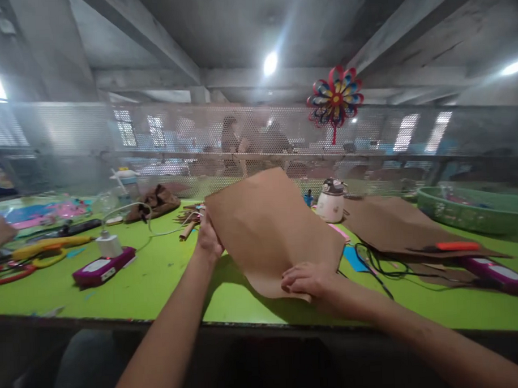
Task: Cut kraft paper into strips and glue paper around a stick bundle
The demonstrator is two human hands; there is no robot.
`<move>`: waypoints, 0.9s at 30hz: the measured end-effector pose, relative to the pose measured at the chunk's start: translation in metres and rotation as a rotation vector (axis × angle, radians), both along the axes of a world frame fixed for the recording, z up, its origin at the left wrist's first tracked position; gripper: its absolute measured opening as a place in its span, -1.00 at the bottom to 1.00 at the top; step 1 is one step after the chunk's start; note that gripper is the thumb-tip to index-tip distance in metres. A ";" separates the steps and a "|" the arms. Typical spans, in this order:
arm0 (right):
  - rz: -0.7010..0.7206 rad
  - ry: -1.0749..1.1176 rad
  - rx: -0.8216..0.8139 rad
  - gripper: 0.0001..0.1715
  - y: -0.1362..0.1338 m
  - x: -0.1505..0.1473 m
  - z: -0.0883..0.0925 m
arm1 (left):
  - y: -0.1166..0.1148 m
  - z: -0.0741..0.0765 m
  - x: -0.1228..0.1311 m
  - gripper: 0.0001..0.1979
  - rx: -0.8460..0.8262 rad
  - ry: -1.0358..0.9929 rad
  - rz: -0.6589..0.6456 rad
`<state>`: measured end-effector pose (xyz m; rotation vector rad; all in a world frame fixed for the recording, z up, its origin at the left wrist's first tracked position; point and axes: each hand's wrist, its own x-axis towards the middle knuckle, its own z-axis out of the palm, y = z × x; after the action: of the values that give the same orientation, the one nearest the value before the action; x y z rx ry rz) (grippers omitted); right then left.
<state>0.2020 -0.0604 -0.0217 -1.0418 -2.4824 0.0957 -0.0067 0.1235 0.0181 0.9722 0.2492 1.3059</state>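
Observation:
A large sheet of brown kraft paper stands tilted and bent above the green table. Its left edge is gripped by my left hand, with part of the fingers hidden behind the sheet. My right hand holds the lower right part, fingers over the front near the curled bottom edge. To the right, more brown paper lies on the table. Close behind my left hand is a small pile of brown paper strips.
At left are a purple power strip with a white charger, scissors and a brown cloth. To the right are a cup, black cable, orange-handled tool and green basket. A perforated screen stands behind.

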 end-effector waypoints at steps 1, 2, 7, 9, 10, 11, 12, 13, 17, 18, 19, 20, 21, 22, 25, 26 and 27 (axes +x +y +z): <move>-0.012 -0.004 0.007 -0.65 0.001 0.000 -0.002 | 0.000 0.003 -0.003 -0.49 0.016 -0.046 -0.012; -0.015 -0.005 0.013 -0.64 0.002 0.001 -0.003 | 0.000 0.006 -0.005 -0.46 0.038 -0.090 -0.027; 0.024 0.048 -0.006 -0.61 0.007 -0.004 -0.013 | 0.006 0.004 -0.011 -0.60 -0.031 -0.017 0.008; 0.001 0.091 0.019 -0.64 0.006 -0.006 -0.017 | 0.008 -0.002 -0.008 -0.71 -0.074 0.141 0.054; -0.013 0.107 0.038 -0.66 0.006 -0.006 -0.020 | 0.009 -0.005 -0.006 -0.74 -0.078 0.208 0.076; -0.027 0.113 0.051 -0.69 0.006 -0.005 -0.022 | 0.009 -0.008 -0.004 -0.76 -0.071 0.257 0.096; -0.036 0.114 0.067 -0.71 0.007 -0.002 -0.024 | 0.008 -0.009 -0.002 -0.76 -0.059 0.287 0.109; -0.044 0.115 0.091 -0.73 0.008 0.001 -0.026 | 0.006 -0.010 0.000 -0.74 -0.040 0.302 0.102; -0.147 0.192 0.296 -0.70 0.013 0.028 -0.028 | -0.009 -0.002 0.001 -0.71 0.141 0.277 0.017; -0.190 0.228 0.360 -0.68 0.014 0.035 -0.026 | -0.014 0.003 0.000 -0.74 0.167 0.257 0.027; -0.235 0.264 0.416 -0.67 0.014 0.041 -0.023 | -0.018 0.008 -0.001 -0.76 0.184 0.230 0.048; -0.274 0.302 0.468 -0.66 0.013 0.046 -0.018 | -0.021 0.014 -0.002 -0.77 0.197 0.192 0.079; -0.305 0.337 0.513 -0.66 0.011 0.049 -0.012 | -0.023 0.021 -0.003 -0.77 0.202 0.159 0.101; -0.329 0.370 0.548 -0.66 0.008 0.050 -0.006 | -0.024 0.029 -0.004 -0.75 0.209 0.133 0.115; -0.346 0.447 0.594 -0.67 -0.001 0.045 0.015 | -0.021 0.057 -0.009 -0.70 0.263 0.065 0.112; -0.342 0.452 0.600 -0.68 -0.004 0.042 0.021 | -0.020 0.066 -0.010 -0.70 0.299 0.017 0.095; -0.334 0.447 0.606 -0.68 -0.006 0.040 0.026 | -0.018 0.074 -0.010 -0.70 0.316 -0.007 0.062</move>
<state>0.2416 -0.0663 0.0041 -1.0051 -1.7395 -0.4496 -0.0171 0.1056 0.0918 1.2335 0.0673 1.4325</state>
